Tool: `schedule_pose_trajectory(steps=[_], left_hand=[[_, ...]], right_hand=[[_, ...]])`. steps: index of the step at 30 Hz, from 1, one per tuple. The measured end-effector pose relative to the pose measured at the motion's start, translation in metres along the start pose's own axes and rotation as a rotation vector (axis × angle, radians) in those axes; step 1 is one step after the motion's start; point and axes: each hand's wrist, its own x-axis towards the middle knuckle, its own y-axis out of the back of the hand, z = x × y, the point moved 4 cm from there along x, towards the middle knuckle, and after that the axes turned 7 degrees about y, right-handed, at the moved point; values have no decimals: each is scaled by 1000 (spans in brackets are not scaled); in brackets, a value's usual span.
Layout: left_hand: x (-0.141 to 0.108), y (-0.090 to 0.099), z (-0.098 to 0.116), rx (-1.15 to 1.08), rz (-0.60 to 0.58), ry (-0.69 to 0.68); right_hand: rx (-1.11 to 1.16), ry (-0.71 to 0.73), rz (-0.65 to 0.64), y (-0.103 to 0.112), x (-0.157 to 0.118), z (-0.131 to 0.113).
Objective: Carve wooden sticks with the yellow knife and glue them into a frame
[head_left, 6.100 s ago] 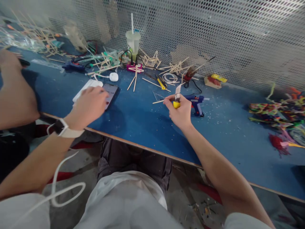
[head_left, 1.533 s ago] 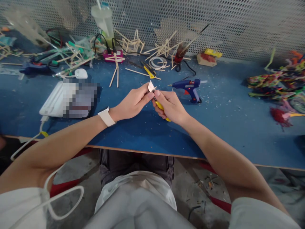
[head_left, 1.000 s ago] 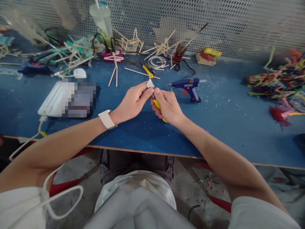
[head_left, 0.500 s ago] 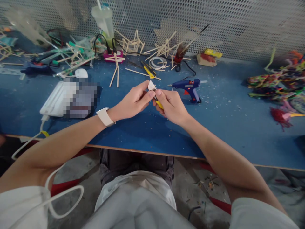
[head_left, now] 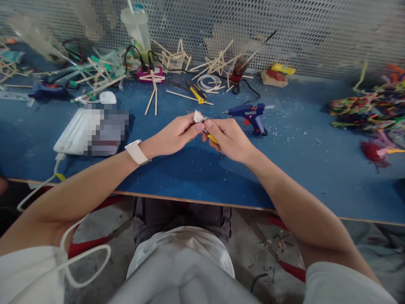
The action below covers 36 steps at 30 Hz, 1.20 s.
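Observation:
Both hands meet over the blue table, thumbs nearly touching. My left hand (head_left: 182,133) is closed on a small white piece (head_left: 198,116), which sticks up between thumb and fingers. My right hand (head_left: 229,139) is wrapped round a yellow-handled tool (head_left: 213,138), which looks like a cutter; its tip lies against the white piece and is mostly hidden by the fingers. Just right of the hands lies a blue glue gun (head_left: 248,114) with a small red light. Beyond them a second yellow and black cutter (head_left: 198,93) rests beside thin wooden sticks.
Stick structures (head_left: 175,57), a pink socket block (head_left: 150,75) and a cup (head_left: 136,29) stand along the mesh wall. A white power bank (head_left: 74,131) lies left, its cable near my left arm. Colourful yarn (head_left: 367,105) is piled right. The table edge (head_left: 190,201) is close to me.
The white piece has tilted and shifted slightly left with my left hand. My right hand and the yellow tool have moved very slightly.

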Motion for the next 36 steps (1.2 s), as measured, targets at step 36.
schedule_pose_trajectory(steps=[36], left_hand=[[0, -7, -6, -50, 190, 29]], right_hand=[[243, -108, 103, -10, 0, 5]])
